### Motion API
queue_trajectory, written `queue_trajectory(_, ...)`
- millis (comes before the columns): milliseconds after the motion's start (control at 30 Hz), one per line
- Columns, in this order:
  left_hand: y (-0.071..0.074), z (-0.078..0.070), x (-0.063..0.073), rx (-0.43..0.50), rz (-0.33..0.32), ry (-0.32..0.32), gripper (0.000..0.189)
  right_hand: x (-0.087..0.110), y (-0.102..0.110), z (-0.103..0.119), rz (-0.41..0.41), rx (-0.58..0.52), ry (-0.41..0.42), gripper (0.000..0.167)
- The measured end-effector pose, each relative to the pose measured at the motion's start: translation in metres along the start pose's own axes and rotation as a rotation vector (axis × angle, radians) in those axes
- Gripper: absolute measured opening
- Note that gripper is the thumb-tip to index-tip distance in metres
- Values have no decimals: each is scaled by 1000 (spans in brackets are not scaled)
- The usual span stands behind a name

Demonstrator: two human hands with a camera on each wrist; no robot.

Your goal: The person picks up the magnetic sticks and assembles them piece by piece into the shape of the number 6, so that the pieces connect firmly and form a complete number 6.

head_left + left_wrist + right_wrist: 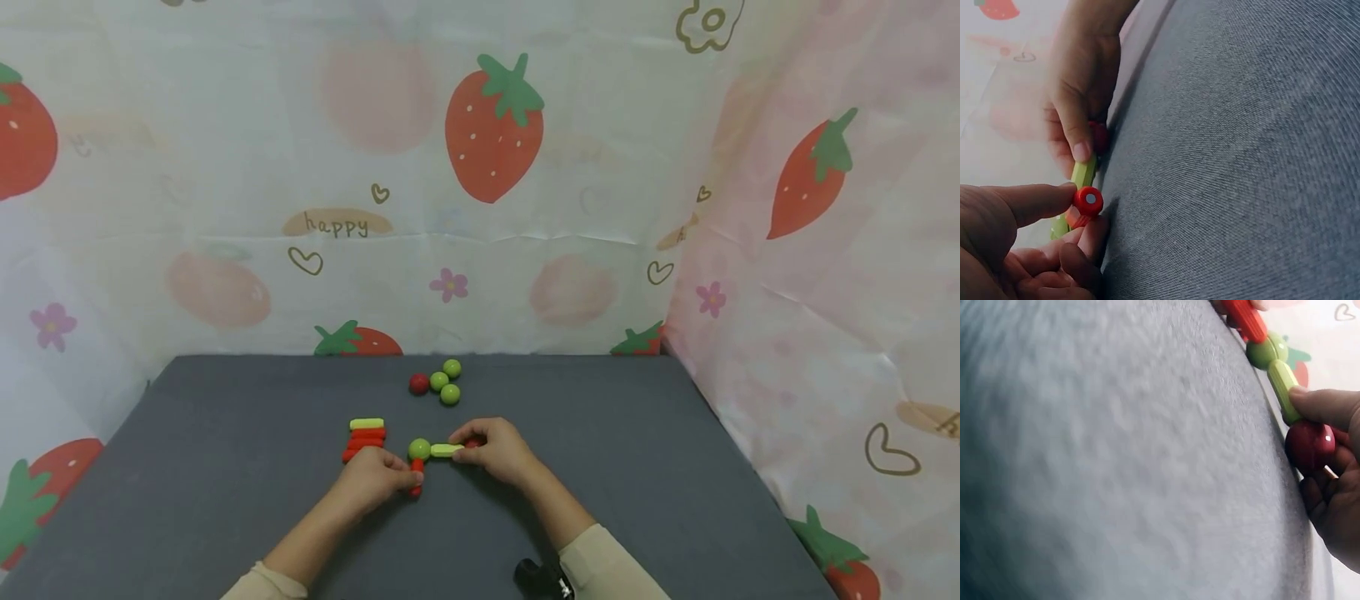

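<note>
My left hand (pixel 373 481) pinches a short red rod (pixel 417 465) between thumb and fingers. Its round end with a pale centre (pixel 1090 199) faces the left wrist camera. The rod's other end meets a green ball (pixel 419 449). From that ball a yellow-green rod (pixel 442 450) runs right to a dark red ball (pixel 1310 445). My right hand (pixel 501 450) grips this rod near the dark red ball, thumb on the rod and fingers partly behind the ball. In the head view that ball is mostly covered by the fingers.
Left of the joined pieces lie several loose rods, a yellow-green one (pixel 367 424) behind red ones (pixel 367 433). Farther back sit a dark red ball (pixel 419 383) and several green balls (pixel 439 382). A black object (pixel 534 577) is by the right sleeve. Printed cloth walls border the grey table (pixel 637 433).
</note>
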State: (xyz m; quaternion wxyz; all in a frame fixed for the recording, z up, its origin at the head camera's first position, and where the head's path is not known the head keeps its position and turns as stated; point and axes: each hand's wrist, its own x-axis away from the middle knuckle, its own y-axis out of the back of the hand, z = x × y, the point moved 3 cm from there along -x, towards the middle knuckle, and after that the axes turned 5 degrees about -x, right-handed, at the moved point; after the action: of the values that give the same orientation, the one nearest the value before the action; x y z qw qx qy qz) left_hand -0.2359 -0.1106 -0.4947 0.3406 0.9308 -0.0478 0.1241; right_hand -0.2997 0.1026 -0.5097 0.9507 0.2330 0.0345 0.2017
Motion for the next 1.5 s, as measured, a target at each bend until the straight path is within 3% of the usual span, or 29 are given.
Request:
queue_trajectory(300,1,0,1,-23,-10,-12,18,-9,6,11,106,49,5,17)
queue_trajectory(433,0,1,1,-25,-15,-22,19,-18,15,19,116,57,11,19)
queue_trajectory(667,-2,5,-1,-29,6,-29,19,-39,34,32,20,136,24,20)
queue_trajectory(867,-2,6,1,-33,8,-47,20,-58,41,26,-63,106,-22,22)
queue_trajectory(1200,-3,5,2,-43,15,-44,21,-74,30,9,-134,30,-92,34)
queue_trajectory(1500,1,6,0,-67,-3,-24,21,-79,18,10,-185,35,-104,39)
